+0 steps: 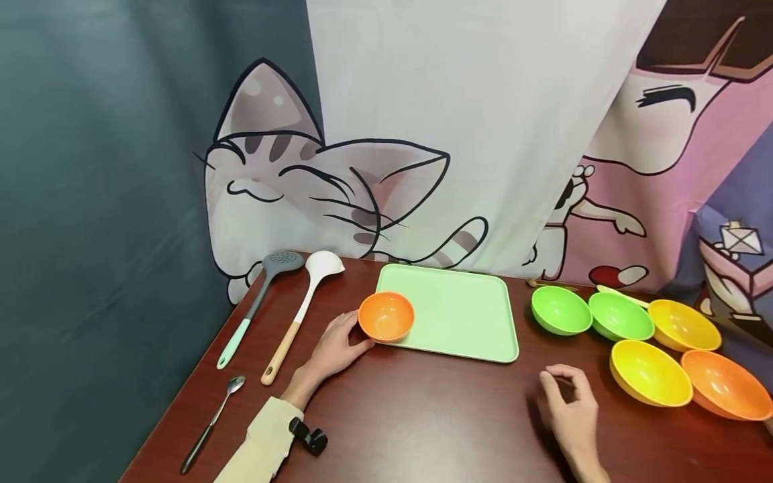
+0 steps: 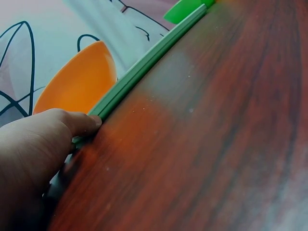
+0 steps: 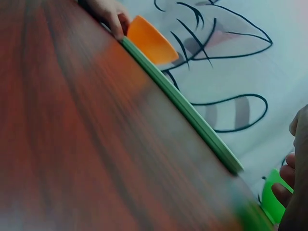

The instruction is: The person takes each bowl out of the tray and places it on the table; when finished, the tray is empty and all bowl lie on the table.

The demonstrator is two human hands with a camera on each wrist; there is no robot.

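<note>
An orange bowl [image 1: 386, 316] sits on the left end of a pale green tray [image 1: 461, 315]. My left hand [image 1: 339, 343] is at the tray's front left corner beside this bowl. In the left wrist view the thumb [image 2: 83, 123] touches the tray's corner below the bowl [image 2: 79, 79]. The other fingers are mostly hidden there; the head view has them left of the bowl, apart from the thumb. My right hand [image 1: 570, 406] hovers or rests over the table right of the tray, fingers loosely curled, holding nothing. Only part of it shows in the right wrist view.
Two green bowls [image 1: 561, 310], two yellow bowls [image 1: 651, 373] and another orange bowl [image 1: 727, 385] stand at the right. A grey skimmer [image 1: 261, 302], a white ladle [image 1: 308, 298] and a small spoon [image 1: 214, 422] lie at the left. A printed curtain [image 1: 483, 134] hangs behind.
</note>
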